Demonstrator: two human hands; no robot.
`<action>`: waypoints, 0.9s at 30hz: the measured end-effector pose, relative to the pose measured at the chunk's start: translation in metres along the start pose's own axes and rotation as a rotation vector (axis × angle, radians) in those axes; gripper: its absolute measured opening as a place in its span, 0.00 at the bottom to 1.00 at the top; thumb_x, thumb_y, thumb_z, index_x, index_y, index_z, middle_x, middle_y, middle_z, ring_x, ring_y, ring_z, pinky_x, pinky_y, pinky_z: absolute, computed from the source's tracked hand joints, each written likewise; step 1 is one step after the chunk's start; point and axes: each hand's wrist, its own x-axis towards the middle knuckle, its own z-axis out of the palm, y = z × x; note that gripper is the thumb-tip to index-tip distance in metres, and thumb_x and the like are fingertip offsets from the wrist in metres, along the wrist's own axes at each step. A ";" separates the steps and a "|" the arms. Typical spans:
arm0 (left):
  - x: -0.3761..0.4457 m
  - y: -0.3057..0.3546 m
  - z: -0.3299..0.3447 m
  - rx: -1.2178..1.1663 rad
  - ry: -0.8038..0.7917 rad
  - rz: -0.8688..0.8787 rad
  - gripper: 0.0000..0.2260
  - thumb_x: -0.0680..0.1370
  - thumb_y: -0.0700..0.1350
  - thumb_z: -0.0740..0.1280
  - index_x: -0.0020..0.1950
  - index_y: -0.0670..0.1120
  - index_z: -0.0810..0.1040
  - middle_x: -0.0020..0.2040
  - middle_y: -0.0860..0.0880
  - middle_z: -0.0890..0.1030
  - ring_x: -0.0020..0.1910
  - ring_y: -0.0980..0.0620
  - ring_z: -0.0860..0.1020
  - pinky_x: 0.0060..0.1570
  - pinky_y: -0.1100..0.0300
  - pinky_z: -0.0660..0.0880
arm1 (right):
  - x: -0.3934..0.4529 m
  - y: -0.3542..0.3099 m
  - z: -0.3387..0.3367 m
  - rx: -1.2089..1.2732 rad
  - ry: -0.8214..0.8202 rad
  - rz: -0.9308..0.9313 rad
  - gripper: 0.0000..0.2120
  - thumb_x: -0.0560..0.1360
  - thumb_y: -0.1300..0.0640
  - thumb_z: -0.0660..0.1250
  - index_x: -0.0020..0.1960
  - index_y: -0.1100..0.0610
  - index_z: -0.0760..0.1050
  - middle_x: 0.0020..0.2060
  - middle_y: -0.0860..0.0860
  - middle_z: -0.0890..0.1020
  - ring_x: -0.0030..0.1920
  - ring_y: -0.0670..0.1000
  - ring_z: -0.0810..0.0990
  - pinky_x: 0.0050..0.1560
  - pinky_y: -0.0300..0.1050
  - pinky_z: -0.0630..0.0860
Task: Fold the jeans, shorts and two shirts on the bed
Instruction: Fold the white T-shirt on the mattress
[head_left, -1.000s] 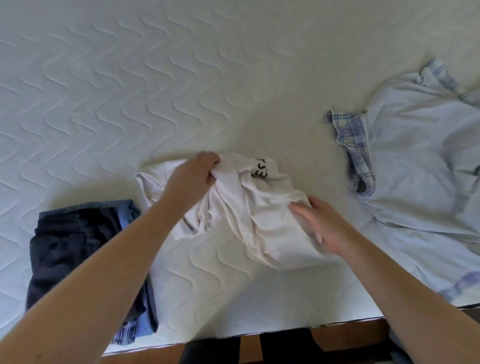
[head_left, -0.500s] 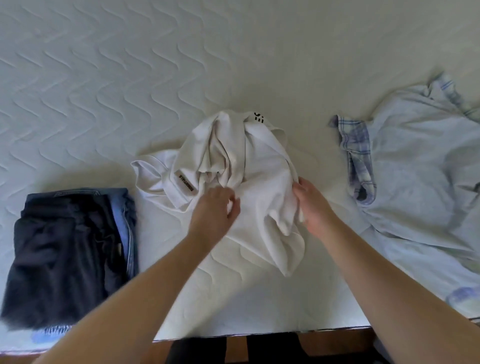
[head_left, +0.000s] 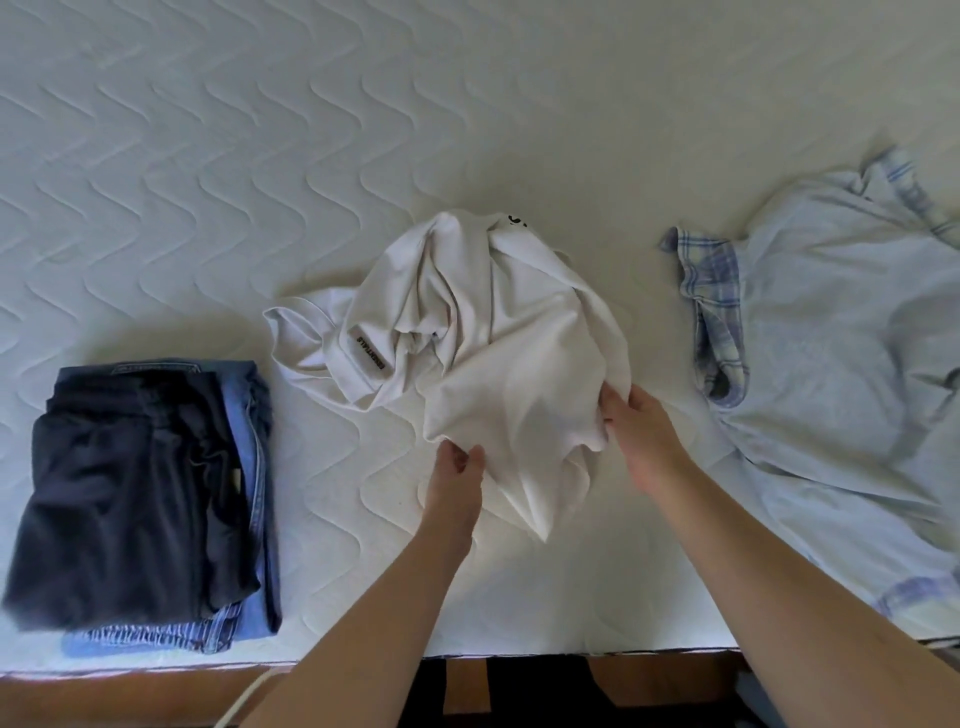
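Both forearms reach forward from the bottom edge over the near side of the bed. The left hand (head_left: 457, 470) pinches the near-left edge of the crumpled white T-shirt (head_left: 498, 358) between thumb and curled fingers. The right hand (head_left: 641, 431) grips the shirt's right edge, fingers curled into the fabric, though how much cloth it holds is hard to make out. The shirt lies bunched in the middle of the quilted white mattress (head_left: 208, 156), a small label showing on its left fold.

To the left, near the mattress edge, dark shorts (head_left: 130, 483) sit folded on top of folded blue jeans (head_left: 254, 467). To the right, a pale blue shirt with plaid trim (head_left: 831, 374) lies spread out and rumpled, apart from the white one. Below the mattress edge a strip of brown wooden floor (head_left: 130, 696) shows.
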 end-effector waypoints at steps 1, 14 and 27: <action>-0.005 0.005 0.003 -0.141 -0.022 -0.030 0.04 0.82 0.47 0.61 0.52 0.49 0.73 0.51 0.49 0.80 0.52 0.48 0.80 0.55 0.53 0.77 | -0.003 -0.005 -0.002 0.069 0.012 -0.004 0.06 0.77 0.44 0.65 0.49 0.42 0.81 0.45 0.43 0.86 0.47 0.46 0.85 0.45 0.43 0.79; -0.092 0.113 -0.061 -0.256 0.243 0.269 0.08 0.81 0.51 0.63 0.59 0.61 0.70 0.50 0.52 0.79 0.48 0.51 0.79 0.45 0.56 0.76 | -0.076 -0.103 -0.040 0.141 -0.028 -0.159 0.18 0.80 0.63 0.63 0.67 0.50 0.72 0.49 0.53 0.80 0.46 0.47 0.83 0.46 0.42 0.82; -0.231 0.205 -0.146 -0.081 -0.234 0.568 0.27 0.66 0.42 0.74 0.62 0.60 0.75 0.50 0.51 0.84 0.51 0.51 0.83 0.42 0.57 0.80 | -0.165 -0.180 -0.044 -0.744 0.028 -0.606 0.12 0.77 0.58 0.67 0.59 0.52 0.80 0.44 0.48 0.85 0.42 0.46 0.80 0.35 0.27 0.67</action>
